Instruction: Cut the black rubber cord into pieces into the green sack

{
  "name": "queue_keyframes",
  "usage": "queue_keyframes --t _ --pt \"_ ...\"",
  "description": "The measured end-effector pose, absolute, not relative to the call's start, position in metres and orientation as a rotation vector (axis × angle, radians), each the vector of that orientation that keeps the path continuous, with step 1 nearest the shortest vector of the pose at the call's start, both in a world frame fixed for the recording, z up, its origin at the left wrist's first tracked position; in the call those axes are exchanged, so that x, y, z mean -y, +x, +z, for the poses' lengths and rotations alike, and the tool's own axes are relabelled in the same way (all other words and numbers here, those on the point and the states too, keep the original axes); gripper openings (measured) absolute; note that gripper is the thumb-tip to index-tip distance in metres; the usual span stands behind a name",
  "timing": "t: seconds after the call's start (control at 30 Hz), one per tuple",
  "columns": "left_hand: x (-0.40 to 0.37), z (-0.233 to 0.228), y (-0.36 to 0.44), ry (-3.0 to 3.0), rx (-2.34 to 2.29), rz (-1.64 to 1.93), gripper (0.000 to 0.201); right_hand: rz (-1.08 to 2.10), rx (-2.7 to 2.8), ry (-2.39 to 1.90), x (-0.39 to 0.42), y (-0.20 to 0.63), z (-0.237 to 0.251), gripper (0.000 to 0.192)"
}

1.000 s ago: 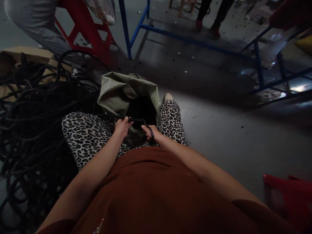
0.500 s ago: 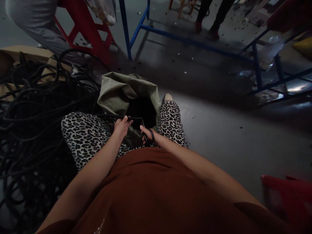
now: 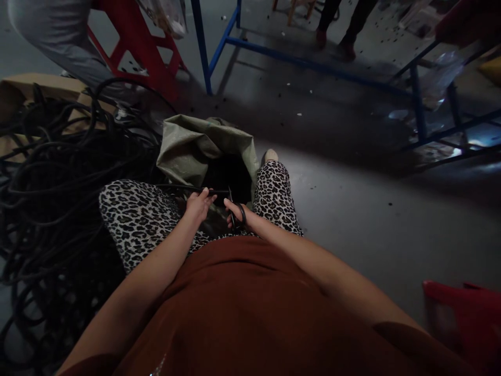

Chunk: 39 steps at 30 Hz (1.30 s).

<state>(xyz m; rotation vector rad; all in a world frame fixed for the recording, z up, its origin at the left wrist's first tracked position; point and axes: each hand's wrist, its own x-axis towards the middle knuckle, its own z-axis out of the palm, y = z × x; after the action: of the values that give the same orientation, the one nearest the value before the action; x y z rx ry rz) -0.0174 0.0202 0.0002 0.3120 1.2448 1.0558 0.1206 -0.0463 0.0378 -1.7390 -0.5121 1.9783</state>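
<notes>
Between my knees, my left hand [image 3: 199, 204] is closed on a black rubber cord [image 3: 178, 187], whose end points right over the mouth of a grey-green sack [image 3: 183, 146]. My right hand [image 3: 236, 213] is closed round the black handles of a pair of scissors [image 3: 230, 196]. The blades point up and stand at the cord's right end; whether they are open or shut is too small to tell. A tangled heap of black cord [image 3: 58, 183] lies to my left. The inside of the sack is dark and its contents cannot be made out.
A cardboard box [image 3: 43, 78] stands behind the cord heap. Beyond it are a red stool [image 3: 129, 42] and a seated person's grey-clad leg [image 3: 55, 36]. A blue metal frame [image 3: 282, 55] crosses the back, with another person's legs [image 3: 346, 26] behind. Another red stool [image 3: 462, 308] is at right.
The cord in my left hand has shifted slightly right, and the scissor blades stand a little more upright at its end. The view has swung slightly.
</notes>
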Motion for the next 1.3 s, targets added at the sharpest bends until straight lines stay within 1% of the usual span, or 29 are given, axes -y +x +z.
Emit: queue_keyframes --t 0.7,1.07,1.3 --pt "-0.021 -0.001 -0.019 0.277 -1.253 1.025 0.015 1.967 0.566 -1.745 0.047 0.12 0.032 0.046" --pt "-0.021 -0.001 -0.021 0.327 -1.265 0.969 0.015 1.945 0.694 -1.794 0.046 0.123 0.029 0.047" --pt "-0.023 0.0 -0.023 0.316 -1.255 0.955 0.017 1.876 0.703 -1.837 0.046 0.125 0.032 0.041"
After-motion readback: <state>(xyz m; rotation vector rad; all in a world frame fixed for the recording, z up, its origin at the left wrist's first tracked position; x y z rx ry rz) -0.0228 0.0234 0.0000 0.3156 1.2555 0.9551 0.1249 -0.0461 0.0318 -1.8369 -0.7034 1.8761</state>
